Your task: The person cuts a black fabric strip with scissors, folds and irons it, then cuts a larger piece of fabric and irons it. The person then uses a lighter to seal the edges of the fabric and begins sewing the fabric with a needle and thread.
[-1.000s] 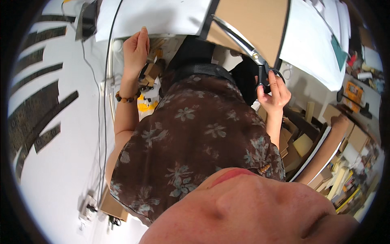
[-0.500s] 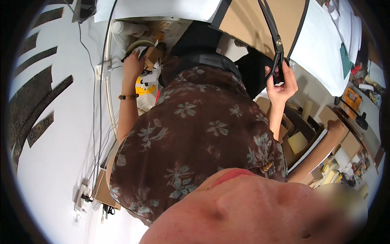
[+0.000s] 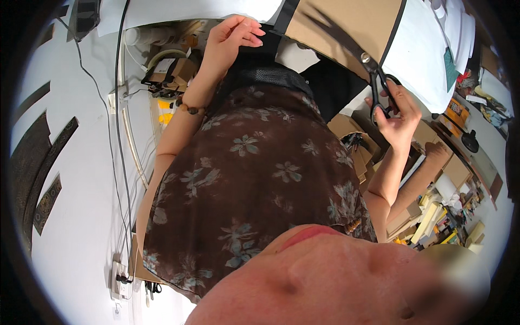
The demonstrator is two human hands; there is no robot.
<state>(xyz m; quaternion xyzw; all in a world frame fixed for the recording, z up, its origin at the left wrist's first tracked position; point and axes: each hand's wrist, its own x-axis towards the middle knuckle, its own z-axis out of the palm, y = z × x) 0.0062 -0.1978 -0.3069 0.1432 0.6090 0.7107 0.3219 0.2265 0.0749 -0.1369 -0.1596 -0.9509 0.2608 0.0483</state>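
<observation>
My right hand (image 3: 400,116) has its thumb and fingers in the loops of a large pair of black-handled scissors (image 3: 365,57). The blades point up and to the left, slightly apart, in front of a brown board (image 3: 346,27) with black edging. My left hand (image 3: 227,43) is raised beside the board's left edge, a little short of it. Its fingers are loosely bent toward the right, and nothing shows in them. A beaded bracelet (image 3: 190,108) circles the left wrist.
White sheeting (image 3: 417,59) lies on the work surface around the board. To the left are a small cardboard box (image 3: 181,73) and hanging cables (image 3: 120,162) along a white wall. Cardboard boxes (image 3: 352,132) and a cluttered shelf (image 3: 428,216) stand on the right.
My left hand has come away from the boxes at the left and moved right, up toward the board. My right hand has shifted right, and the scissors now tilt further left with their blades apart.
</observation>
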